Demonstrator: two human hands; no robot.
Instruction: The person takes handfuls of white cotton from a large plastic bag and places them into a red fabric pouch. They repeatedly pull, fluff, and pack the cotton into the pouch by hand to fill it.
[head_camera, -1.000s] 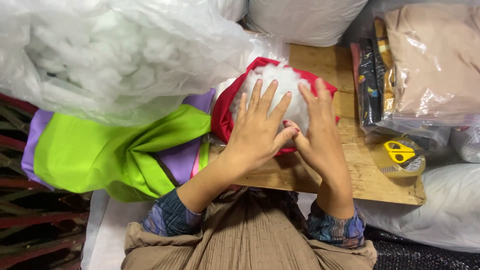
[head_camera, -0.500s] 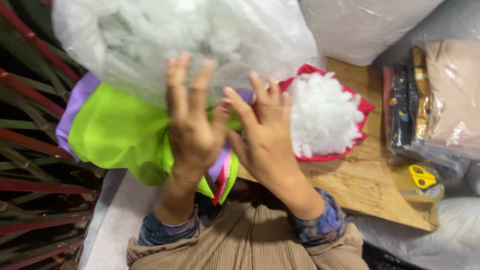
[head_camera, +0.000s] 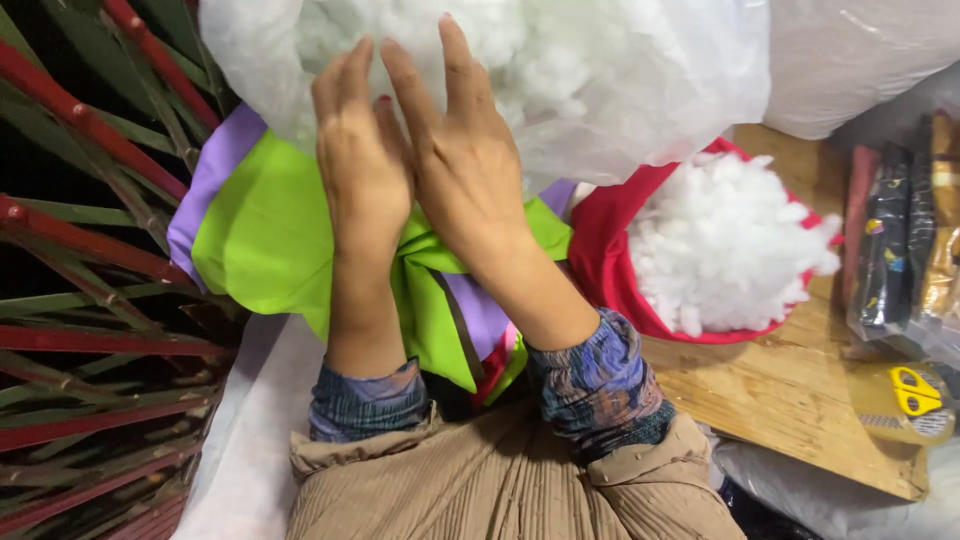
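My left hand (head_camera: 362, 172) and my right hand (head_camera: 462, 160) reach side by side, fingers spread, up to a large clear plastic bag (head_camera: 600, 70) full of white fibre stuffing. Both hands touch the bag's lower edge and hold nothing. To the right lies a red fabric cover (head_camera: 606, 262) stuffed with white filling (head_camera: 725, 245), resting on a wooden board (head_camera: 790, 395). Under my forearms lies a pile of lime-green cloth (head_camera: 262, 235) and purple cloth (head_camera: 215, 170).
Red and green slats (head_camera: 90, 330) run along the left. Packaged fabrics in plastic (head_camera: 905, 240) stand at the right, with a yellow-handled tool (head_camera: 915, 390) on the board's near corner. White bags (head_camera: 860, 50) sit at the back right.
Both hands left the stuffed red cover and moved left and up to the bag of stuffing. The view swung left, so the red cover now sits at the right.
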